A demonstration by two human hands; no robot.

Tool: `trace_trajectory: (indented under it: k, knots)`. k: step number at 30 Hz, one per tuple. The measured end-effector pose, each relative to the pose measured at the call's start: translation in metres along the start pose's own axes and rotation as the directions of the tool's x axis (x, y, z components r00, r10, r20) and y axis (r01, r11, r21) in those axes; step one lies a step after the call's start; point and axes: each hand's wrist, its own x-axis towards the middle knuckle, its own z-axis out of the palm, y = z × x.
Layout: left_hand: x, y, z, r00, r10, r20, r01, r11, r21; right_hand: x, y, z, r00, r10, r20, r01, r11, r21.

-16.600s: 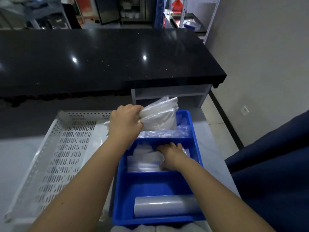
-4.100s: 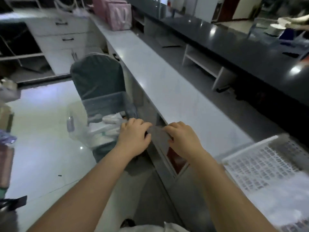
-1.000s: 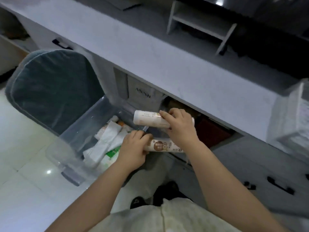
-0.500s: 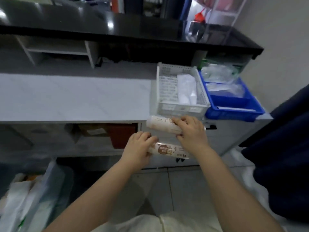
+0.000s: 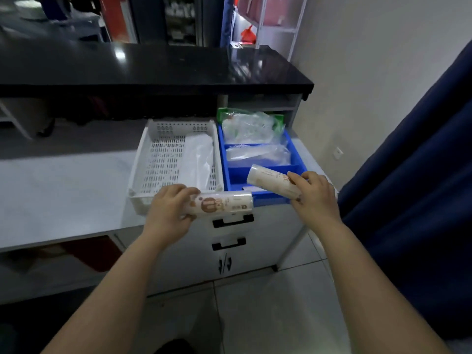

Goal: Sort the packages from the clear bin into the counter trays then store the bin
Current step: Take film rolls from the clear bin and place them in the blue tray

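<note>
Roll [image 5: 222,204] print blurred, possibly a logo

white perforated tray [image 5: 163,159] | blue tray [image 5: 297,155] | black countertop [image 5: 153,65]

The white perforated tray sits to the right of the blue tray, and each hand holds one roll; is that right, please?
Not quite: in the head view the white perforated tray sits to the left of the blue tray. The left hand holds the lower roll, the right hand the upper roll.
</note>
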Motion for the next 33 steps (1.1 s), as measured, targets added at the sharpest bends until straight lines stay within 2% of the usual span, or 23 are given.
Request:
trace_trajectory:
  k: [3,9,16,20,24,27,33]
  knots:
    - [0.039,-0.010,-0.005,0.999,-0.008,-0.046,0.008,1.000,0.010,0.022,0.019,0.020,0.999,0.022,0.048,-0.023,1.000,0.014]
    - [0.130,-0.014,0.020,0.995,0.062,-0.084,-0.059,0.997,0.040,0.077,0.031,0.074,0.981,-0.016,0.194,-0.001,0.997,0.083]
    - [0.208,-0.008,0.080,0.998,0.067,0.013,-0.067,0.998,-0.013,0.115,0.061,0.110,0.927,-0.055,0.372,-0.010,0.985,0.171]
    - [0.228,0.000,0.103,0.995,0.067,0.069,-0.064,0.997,-0.037,0.122,0.072,0.115,0.894,-0.129,0.428,0.017,0.967,0.256]
    - [0.233,0.006,0.116,0.995,0.067,0.074,-0.063,0.997,-0.045,0.131,0.062,0.111,0.846,-0.309,0.434,0.176,0.931,0.320]
    - [0.232,0.009,0.120,0.997,0.041,0.066,-0.041,0.999,-0.009,0.141,0.050,0.109,0.760,-0.444,0.475,0.333,0.893,0.303]
    - [0.224,0.014,0.122,0.998,-0.043,0.048,0.042,0.998,0.037,0.152,0.056,0.106,0.643,-0.471,0.604,0.421,0.876,0.235]
